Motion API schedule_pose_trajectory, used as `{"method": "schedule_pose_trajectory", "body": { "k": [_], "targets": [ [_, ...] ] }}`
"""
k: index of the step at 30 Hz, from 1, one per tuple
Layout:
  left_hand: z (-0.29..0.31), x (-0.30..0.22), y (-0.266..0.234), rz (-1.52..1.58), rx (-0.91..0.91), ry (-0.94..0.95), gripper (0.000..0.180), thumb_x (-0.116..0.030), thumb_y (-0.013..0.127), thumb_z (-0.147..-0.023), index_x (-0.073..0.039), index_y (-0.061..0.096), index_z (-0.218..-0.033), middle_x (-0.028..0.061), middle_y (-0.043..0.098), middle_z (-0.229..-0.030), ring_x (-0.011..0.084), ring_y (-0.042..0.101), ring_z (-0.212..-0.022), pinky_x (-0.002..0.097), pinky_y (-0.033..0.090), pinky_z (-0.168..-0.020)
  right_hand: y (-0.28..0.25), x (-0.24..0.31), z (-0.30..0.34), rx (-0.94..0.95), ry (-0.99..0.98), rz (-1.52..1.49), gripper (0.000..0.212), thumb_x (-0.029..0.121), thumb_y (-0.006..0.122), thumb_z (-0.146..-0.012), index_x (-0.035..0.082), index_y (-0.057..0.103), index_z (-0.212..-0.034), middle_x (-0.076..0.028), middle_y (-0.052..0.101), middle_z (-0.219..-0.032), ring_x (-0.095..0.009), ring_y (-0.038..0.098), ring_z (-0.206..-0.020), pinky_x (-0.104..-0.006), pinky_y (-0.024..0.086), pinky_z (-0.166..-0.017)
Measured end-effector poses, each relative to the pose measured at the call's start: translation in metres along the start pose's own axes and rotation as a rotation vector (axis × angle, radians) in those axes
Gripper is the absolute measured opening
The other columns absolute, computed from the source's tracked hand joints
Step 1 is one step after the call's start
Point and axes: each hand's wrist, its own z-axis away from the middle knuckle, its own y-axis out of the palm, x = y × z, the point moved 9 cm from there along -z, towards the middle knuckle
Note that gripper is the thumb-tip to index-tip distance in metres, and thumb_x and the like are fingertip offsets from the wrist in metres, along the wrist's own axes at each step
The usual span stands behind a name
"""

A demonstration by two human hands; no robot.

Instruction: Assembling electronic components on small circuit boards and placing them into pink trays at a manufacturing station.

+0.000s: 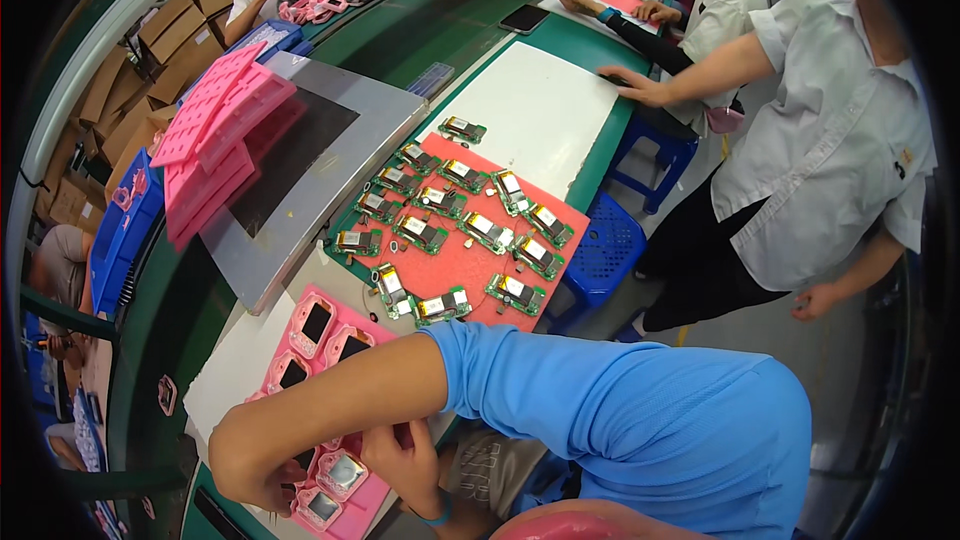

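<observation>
My right hand [268,485], bent down at the wrist, has its fingers curled at the pink cases, and the wrist hides most of it. Beside it, my left hand [405,458] wears a blue wristband [438,510]. Its fingers are bunched together, and what is in them cannot be made out. Close to both hands, a pink device case with a pale screen [342,475] lies on a pink tray [372,508]. Further up the tray, a pink case with a dark screen [316,322] sits among several similar ones. My right forearm covers the tray's middle.
Several green circuit boards with silver batteries [438,200] lie on a coral mat [460,275], beside a white board [540,105]. Left stand a grey frame [380,105] and stacked pink trays [215,125]. A co-worker in white [830,140] stands right, near a blue stool [605,245].
</observation>
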Motion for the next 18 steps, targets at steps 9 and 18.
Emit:
{"method": "schedule_pose_trajectory", "body": {
  "k": [9,18],
  "targets": [
    [0.002,0.004,-0.002,-0.032,0.008,0.0,0.032,-0.009,0.072,-0.093,0.007,0.072,-0.121,0.0229,0.077,-0.104,0.0331,0.07,-0.086,0.0398,0.055,-0.08,-0.004,0.002,-0.001,-0.012,0.031,-0.017,0.031,0.045,0.075,-0.096,0.021,0.087,-0.113,0.006,0.084,-0.104,-0.016,0.076,-0.097,-0.0412,0.059,-0.091],
    [0.001,0.001,0.002,0.007,0.036,-0.022,0.032,-0.009,0.07,-0.094,0.007,0.072,-0.122,0.0229,0.077,-0.105,0.0339,0.07,-0.087,0.0399,0.055,-0.08,0.0,-0.007,-0.018,0.002,0.057,-0.006,0.038,0.05,0.068,-0.101,0.022,0.085,-0.119,0.006,0.083,-0.114,-0.019,0.074,-0.111,-0.0467,0.056,-0.098]
  ]
}}
